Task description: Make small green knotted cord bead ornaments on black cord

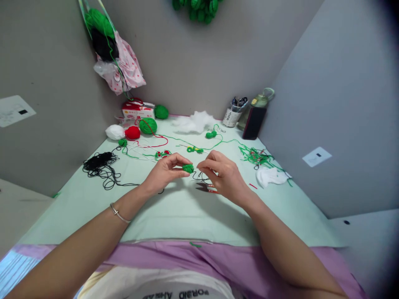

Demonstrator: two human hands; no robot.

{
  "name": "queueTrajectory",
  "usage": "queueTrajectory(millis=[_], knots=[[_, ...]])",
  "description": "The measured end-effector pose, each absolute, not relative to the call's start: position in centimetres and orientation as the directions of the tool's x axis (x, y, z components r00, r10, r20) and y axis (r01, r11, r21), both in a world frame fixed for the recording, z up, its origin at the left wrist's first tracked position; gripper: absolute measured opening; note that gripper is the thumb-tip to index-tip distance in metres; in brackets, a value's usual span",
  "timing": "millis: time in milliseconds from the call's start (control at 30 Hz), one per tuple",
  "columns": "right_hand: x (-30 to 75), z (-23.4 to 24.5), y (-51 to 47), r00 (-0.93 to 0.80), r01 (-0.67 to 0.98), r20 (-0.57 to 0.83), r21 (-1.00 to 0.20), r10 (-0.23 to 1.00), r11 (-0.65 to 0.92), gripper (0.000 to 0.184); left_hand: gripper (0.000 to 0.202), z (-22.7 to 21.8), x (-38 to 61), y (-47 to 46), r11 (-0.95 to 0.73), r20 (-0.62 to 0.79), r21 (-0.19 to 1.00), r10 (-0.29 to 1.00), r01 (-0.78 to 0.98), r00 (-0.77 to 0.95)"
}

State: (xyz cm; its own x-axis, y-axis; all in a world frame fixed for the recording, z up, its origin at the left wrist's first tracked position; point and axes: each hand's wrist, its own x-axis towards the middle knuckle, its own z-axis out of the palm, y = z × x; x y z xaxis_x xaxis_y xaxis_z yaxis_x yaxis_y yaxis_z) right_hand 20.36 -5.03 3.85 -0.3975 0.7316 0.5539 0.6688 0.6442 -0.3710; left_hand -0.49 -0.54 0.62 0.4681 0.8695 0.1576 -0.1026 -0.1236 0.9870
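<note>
Thumb and fingers of my left hand (166, 171) pinch a small green crocheted piece (188, 168) above the table. Close to its right side, my right hand (222, 174) has its fingertips pressed together; whatever they hold is too small to make out. Black yarn (199, 175) hangs in loops below and between the hands. Under the right hand lie thread snips (204, 187) with dark blades and orange-red handles, partly covered. Just beyond the hands are a green looped piece with a yellow-handled crochet hook (195, 149) and a red-and-green crocheted piece (162, 154).
A black yarn tangle (99, 164) lies left. White (115, 132), red (132, 133) and green yarn balls (148, 126) stand behind it. White stuffing (196, 121), a pen cup (232, 114), a phone (254, 122) and a bottle line the back. Green scraps (257, 155) lie right.
</note>
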Motion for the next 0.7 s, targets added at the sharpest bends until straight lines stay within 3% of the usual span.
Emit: queueTrajectory(millis=[333,700], knots=[[20.13,3.5,-4.6,-0.286,0.498,0.383,-0.723,0.878,0.478,0.01,0.03,0.25,-0.46,-0.66,-0.128,0.179,0.982,0.854,-0.136,0.489],[20.31,3.58,-4.6,-0.287,0.448,0.47,-0.704,0.835,0.551,0.009,0.023,1.0,-0.95,-0.67,-0.037,0.104,0.989,0.86,-0.142,0.5]])
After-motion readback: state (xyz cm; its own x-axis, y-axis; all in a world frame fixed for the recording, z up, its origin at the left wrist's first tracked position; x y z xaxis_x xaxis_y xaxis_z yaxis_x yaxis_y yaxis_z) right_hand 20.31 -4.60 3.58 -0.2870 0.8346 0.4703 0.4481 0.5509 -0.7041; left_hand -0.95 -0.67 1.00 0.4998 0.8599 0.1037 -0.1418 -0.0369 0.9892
